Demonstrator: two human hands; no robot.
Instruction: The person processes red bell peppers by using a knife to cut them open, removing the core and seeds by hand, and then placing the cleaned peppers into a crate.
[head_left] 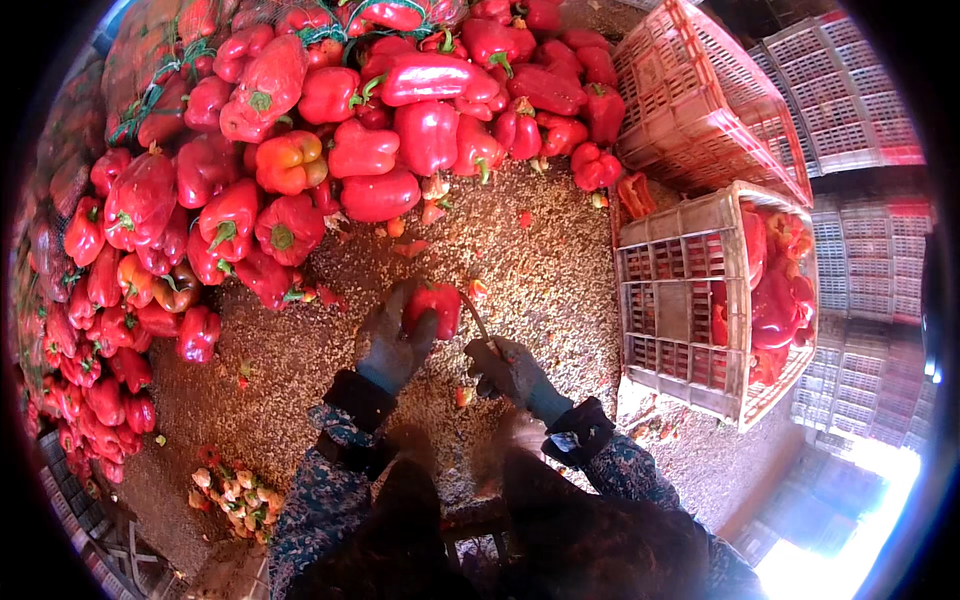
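My left hand [392, 340], in a grey-blue glove, is closed around a red bell pepper [436, 308] low over the floor in front of my knees. My right hand [508, 372], gloved alike, grips a thin, curved, blade-like tool [478, 318]. The tool's narrow end curves up beside the pepper's right side; whether it touches the pepper I cannot tell. Part of the pepper is hidden by my left fingers and thumb. A small pepper scrap [464, 396] lies on the floor just left of my right hand.
A large heap of red peppers [370, 150] fills the far and left sides, partly under green netting [160, 100]. Right, a slatted crate [685, 300] lies tipped, holding peppers [780, 300]; a red crate [700, 100] stands beyond. Cut cores [238, 500] are piled lower left. Seeds cover the floor [560, 260].
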